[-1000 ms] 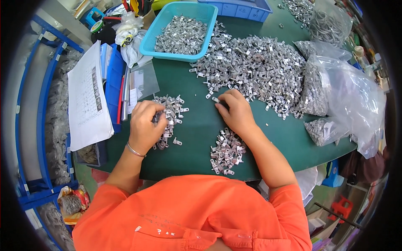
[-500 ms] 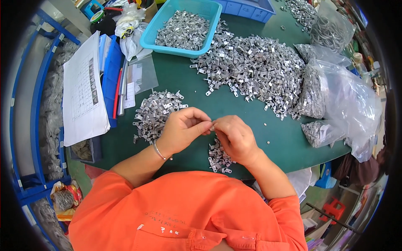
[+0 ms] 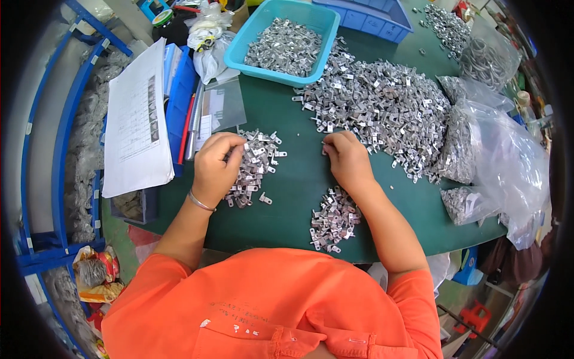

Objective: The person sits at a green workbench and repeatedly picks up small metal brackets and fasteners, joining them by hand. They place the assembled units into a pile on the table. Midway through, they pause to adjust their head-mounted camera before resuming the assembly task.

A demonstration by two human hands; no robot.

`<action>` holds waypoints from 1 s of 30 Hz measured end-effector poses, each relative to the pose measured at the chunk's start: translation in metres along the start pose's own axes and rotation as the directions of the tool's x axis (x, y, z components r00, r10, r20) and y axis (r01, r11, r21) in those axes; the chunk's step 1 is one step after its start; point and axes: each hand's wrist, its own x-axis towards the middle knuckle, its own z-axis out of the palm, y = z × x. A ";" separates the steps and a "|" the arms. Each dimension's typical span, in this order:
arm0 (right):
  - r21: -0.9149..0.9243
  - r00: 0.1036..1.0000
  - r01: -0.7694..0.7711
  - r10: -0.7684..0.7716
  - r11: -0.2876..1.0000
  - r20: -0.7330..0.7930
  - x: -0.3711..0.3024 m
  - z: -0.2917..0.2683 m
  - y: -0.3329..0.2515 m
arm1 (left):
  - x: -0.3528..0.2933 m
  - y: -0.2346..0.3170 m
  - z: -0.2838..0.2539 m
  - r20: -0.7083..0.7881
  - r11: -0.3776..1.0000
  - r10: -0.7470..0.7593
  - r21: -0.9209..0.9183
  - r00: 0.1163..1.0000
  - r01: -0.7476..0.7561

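Observation:
My left hand (image 3: 216, 167) is at the left pile of small metal brackets (image 3: 256, 161), thumb and forefinger pinched together at its upper edge. Whatever is between those fingertips is too small to make out. One loose bracket (image 3: 265, 198) lies just right of this pile. My right hand (image 3: 350, 160) is closed in a pinch at the near edge of the large bracket heap (image 3: 382, 102). A small pale bit shows at its fingertips, too little to name. Below the right wrist lies a smaller pile of brackets (image 3: 333, 222), by the table's front edge.
A turquoise basket (image 3: 234, 63) of metal pieces and a blue crate (image 3: 375, 25) stand at the back. Clear plastic bags (image 3: 502, 155) of metal parts line the right side. Papers (image 3: 139, 122) lean on a blue holder (image 3: 182, 90) at left, on the green table (image 3: 287, 191).
My hands were together in the middle and have moved apart, the left to the left pile, the right up toward the large heap. A loose bracket now lies beside the left pile. The view shifted slightly.

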 end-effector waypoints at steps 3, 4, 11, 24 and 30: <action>0.586 0.897 -0.439 0.368 0.681 0.245 -0.011 -0.022 -0.011 | 0.002 0.002 0.002 0.027 0.999 -0.049 -0.013 0.998 0.050; 0.714 0.798 -0.581 0.446 0.391 0.405 -0.017 -0.026 -0.013 | 0.003 0.002 0.003 0.037 0.999 -0.043 -0.011 0.998 0.043; 0.793 0.801 -0.487 0.176 -0.366 0.573 -0.049 -0.040 -0.009 | 0.010 0.007 0.013 -0.013 0.998 0.068 0.005 0.998 -0.068; 0.896 0.860 -0.358 0.280 -0.264 0.426 -0.063 -0.055 -0.035 | 0.075 0.132 -0.002 0.017 0.679 0.507 -0.624 0.862 -0.388; 0.928 0.897 -0.257 0.291 -0.269 0.332 -0.064 -0.059 -0.038 | 0.029 0.108 0.048 0.628 0.648 -0.009 -0.589 0.778 0.483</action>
